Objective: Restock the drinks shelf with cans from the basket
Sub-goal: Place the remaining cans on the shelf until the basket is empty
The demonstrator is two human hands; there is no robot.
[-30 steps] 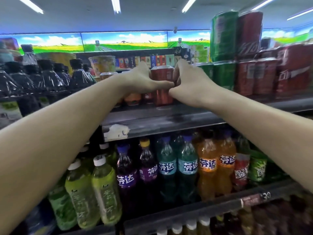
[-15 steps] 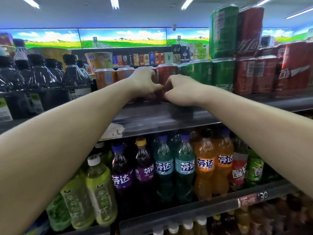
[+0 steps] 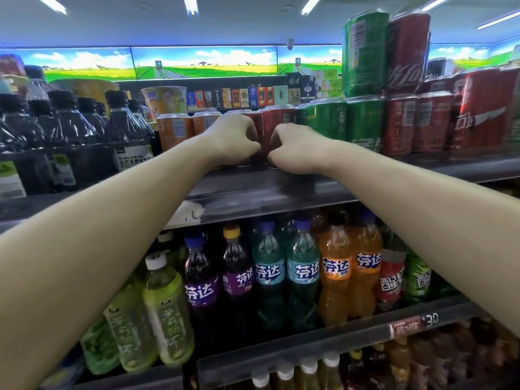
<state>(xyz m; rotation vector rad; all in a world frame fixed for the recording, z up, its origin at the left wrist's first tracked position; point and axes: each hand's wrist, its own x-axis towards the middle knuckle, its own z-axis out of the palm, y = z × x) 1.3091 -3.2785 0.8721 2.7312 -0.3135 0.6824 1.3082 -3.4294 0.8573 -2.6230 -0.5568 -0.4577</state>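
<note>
1. The left hand (image 3: 235, 142) and the right hand (image 3: 295, 150) reached together to the top drinks shelf (image 3: 281, 190), fingers curled around the lower part of one dark red can (image 3: 277, 122) that stood upright between them, so both grips were clasped on that can.
2. The can's base was hidden behind the knuckles, so contact with the shelf could not be confirmed; its lid showed above the grip.
3. Just left of the grip stood orange cans (image 3: 173, 130) in a row, and farther left dark bottles (image 3: 123, 136).
4. Just right of the grip stood green cans (image 3: 323, 119), then red cola cans (image 3: 399, 125), with a green can (image 3: 364, 54) and a red can (image 3: 408, 52) stacked on top of them.
5. Below the grip, on the next shelf down, stood purple (image 3: 201, 280), teal (image 3: 302, 274) and orange soda bottles (image 3: 336, 268), with green tea bottles (image 3: 166, 311) lower left.
6. No basket was in view.
</note>
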